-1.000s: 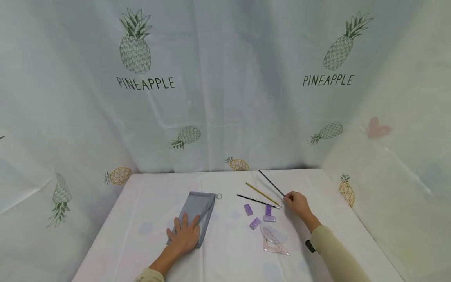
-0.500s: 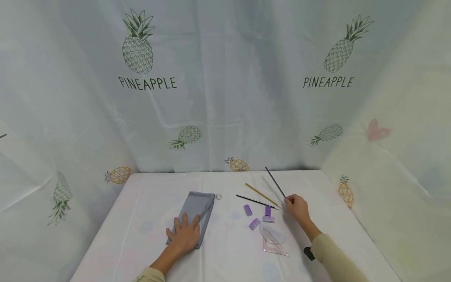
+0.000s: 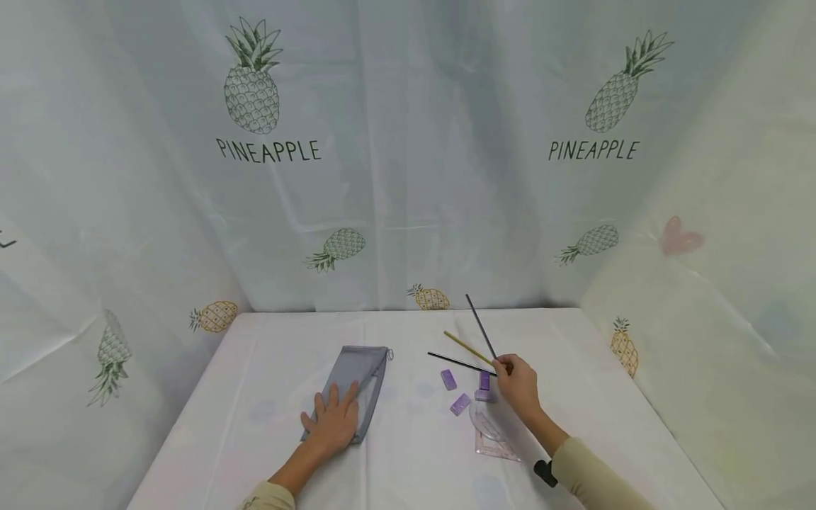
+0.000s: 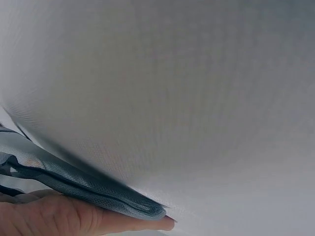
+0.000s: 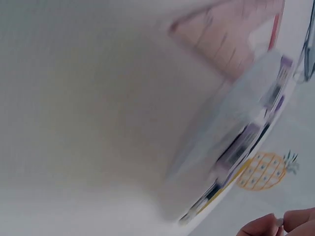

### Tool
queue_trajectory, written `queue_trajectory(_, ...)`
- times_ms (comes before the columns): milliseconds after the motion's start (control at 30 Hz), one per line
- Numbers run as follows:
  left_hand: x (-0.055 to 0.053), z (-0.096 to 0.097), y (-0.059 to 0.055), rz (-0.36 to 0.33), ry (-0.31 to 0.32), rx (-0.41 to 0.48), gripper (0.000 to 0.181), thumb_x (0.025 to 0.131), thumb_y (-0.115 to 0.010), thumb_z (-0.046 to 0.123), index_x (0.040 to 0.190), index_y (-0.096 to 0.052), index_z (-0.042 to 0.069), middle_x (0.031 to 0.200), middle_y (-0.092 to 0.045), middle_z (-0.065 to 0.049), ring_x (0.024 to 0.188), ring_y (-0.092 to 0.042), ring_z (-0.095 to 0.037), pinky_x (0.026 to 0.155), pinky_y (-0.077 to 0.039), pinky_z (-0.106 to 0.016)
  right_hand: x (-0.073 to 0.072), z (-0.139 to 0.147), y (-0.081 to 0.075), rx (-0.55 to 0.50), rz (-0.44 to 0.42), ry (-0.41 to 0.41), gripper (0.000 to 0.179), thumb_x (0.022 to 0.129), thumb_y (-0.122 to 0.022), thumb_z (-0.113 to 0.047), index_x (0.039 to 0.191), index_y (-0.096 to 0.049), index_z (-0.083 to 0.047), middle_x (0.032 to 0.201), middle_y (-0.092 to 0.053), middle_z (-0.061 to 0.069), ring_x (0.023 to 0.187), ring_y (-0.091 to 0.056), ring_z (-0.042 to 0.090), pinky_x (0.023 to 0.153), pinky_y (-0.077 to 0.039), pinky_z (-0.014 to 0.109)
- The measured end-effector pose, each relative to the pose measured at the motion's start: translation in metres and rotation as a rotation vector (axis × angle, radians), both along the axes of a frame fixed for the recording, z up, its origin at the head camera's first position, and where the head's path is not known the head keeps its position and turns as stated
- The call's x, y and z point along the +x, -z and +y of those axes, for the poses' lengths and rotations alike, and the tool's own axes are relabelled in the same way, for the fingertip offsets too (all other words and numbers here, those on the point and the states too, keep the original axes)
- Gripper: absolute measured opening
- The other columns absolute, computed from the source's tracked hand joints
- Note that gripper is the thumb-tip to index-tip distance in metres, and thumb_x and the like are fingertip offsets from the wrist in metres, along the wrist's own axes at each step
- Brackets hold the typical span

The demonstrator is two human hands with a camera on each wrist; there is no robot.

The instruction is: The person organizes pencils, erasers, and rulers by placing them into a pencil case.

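In the head view my left hand [image 3: 333, 423] lies spread on a grey mesh pencil pouch [image 3: 357, 365] with a small ring at its far corner. The left wrist view has the pouch's dark edge [image 4: 98, 187] low on the left, against the hand [image 4: 74, 216]. My right hand [image 3: 518, 386] pinches one end of a dark pencil [image 3: 480, 324], which slants up and away over the table. Just left of those fingers are a yellow pencil [image 3: 467, 346] and a black pencil [image 3: 455, 361], their near ends overlapped by the hand. Pinching fingertips [image 5: 263, 227] show in the right wrist view.
Several purple erasers [image 3: 448, 380] lie left of the right hand. Nearer me, a clear protractor [image 3: 481, 419] overlaps a pinkish set square [image 3: 496, 448]. Pineapple-print curtains [image 3: 408, 177] stand behind and beside the white-covered table [image 3: 280, 354].
My right hand has lifted the dark pencil and carried it left, close to the other two pencils. My left hand stays on the pouch, whose ring end has shifted slightly left.
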State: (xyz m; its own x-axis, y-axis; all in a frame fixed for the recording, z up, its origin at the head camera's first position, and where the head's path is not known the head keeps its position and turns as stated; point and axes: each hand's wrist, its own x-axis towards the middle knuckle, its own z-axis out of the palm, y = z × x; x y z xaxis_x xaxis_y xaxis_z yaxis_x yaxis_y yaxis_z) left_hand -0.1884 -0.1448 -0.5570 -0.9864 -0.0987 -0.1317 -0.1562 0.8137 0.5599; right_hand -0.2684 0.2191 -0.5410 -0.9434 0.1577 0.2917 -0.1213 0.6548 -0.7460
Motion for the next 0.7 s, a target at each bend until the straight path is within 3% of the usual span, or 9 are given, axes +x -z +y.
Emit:
queue_trajectory(300, 0.000, -0.003, -0.006, -0.003, -0.006, 0.041, 0.054, 0.105, -0.020, 0.034, 0.151, -0.041, 0.017, 0.160, -0.020, -0.029, 0.145, -0.005, -0.058, 0.102, 0.003, -0.084, 0.019, -0.036, -0.004, -0.097, 0.047, -0.035, 0.009, 0.092, -0.068, -0.010, 0.096, -0.070, -0.001, 0.080, -0.070, 0.009, 0.069, -0.059, 0.010, 0.055, -0.048, 0.019)
queue_trajectory(700, -0.001, -0.003, -0.006, -0.002, -0.018, 0.051, 0.054, 0.104, -0.019, 0.031, 0.151, -0.042, 0.017, 0.160, -0.022, -0.029, 0.145, -0.007, -0.058, 0.102, 0.001, -0.084, 0.045, -0.073, 0.001, -0.181, -0.034, -0.094, 0.010, 0.093, -0.067, -0.011, 0.097, -0.070, -0.002, 0.082, -0.069, 0.010, 0.068, -0.056, 0.009, 0.056, -0.047, 0.019)
